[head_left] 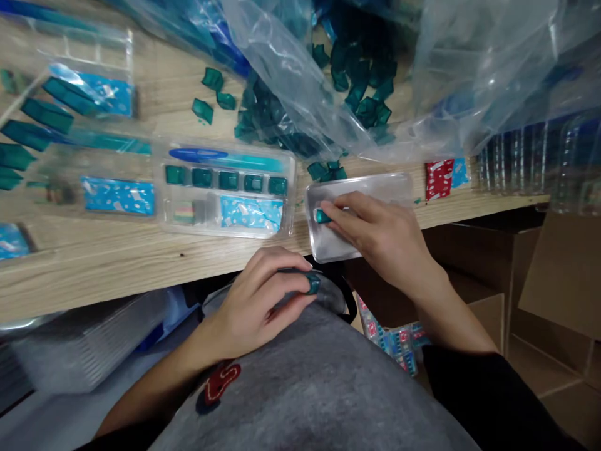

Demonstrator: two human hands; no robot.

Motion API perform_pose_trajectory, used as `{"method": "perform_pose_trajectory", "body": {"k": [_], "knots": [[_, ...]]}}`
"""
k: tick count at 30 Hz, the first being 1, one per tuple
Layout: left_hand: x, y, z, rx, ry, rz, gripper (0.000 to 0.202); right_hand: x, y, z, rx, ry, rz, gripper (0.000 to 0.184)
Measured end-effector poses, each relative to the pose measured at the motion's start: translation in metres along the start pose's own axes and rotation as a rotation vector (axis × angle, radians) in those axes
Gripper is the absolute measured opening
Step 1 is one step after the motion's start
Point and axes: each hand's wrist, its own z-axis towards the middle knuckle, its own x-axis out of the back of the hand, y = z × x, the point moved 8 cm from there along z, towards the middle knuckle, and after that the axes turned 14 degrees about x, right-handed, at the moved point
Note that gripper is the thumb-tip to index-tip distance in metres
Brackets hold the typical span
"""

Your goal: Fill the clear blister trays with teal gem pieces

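My right hand (pixel 382 235) pinches a small teal translucent square piece (pixel 322 216) over a clear plastic tray (pixel 323 246) at the table's front edge. Fingertips hide part of this piece. Lower and to the left, in front of my grey apron, my left hand (pixel 260 304) is closed round teal piece(s) (pixel 313 284); how many it holds is hidden. Left of that tray lies a filled clear tray (pixel 290 216) with a row of teal pieces (pixel 228 180), a blue pen-like item (pixel 198 154), a blue patterned packet (pixel 252 213) and a small striped block (pixel 184 212).
Loose teal pieces (pixel 361 88) spill around a large clear plastic bag (pixel 291 69) at the back. More filled trays (pixel 117 166) stand left. Red packet (pixel 439 180) and stacked clear trays (pixel 511 156) are at right. Cardboard boxes (pixel 554 282) sit below the table edge.
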Motion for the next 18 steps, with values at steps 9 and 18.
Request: {"method": "perform_pose_trajectory", "body": {"k": [9,18], "knots": [[-0.007,-0.036,0.005,0.576,-0.056,-0.78,0.011,0.021,0.005,-0.007,-0.121,0.201,0.277,0.028],[-0.009,-0.03,0.009,0.552,-0.041,-0.796,0.013,0.036,-0.024,-0.015,-0.085,0.461,0.763,0.021]]}}
